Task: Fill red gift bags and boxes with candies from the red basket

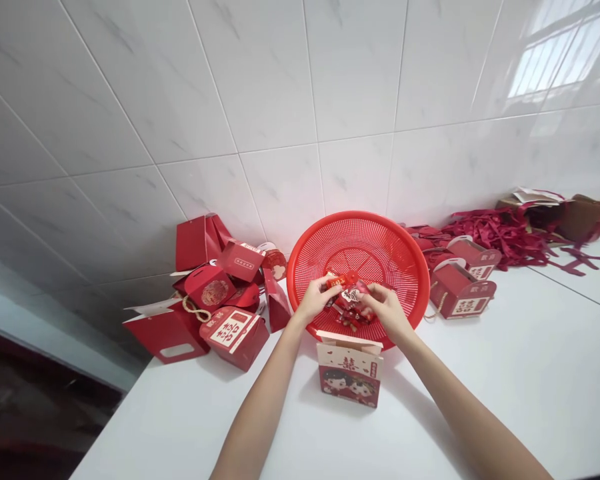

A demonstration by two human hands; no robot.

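A round red plastic basket [305, 247] leans toward me on the white table, with red-wrapped candies [353, 317] low inside it. My left hand [319, 297] reaches over its near rim, fingers closed on a red candy packet [336, 282]. From the right, my right hand [386, 305] is closed on another red wrapped candy [353, 293] with a light label. Just in front of the basket stands a small box [350, 377] with two cartoon figures, its top flaps up. Neither hand touches this box.
Red gift boxes [235, 337] are piled at the left, near the table edge. More boxes [463, 293] stand right of the basket, with dark red ribbons [505, 237] behind them. A tiled wall [275, 87] borders the white table [530, 373].
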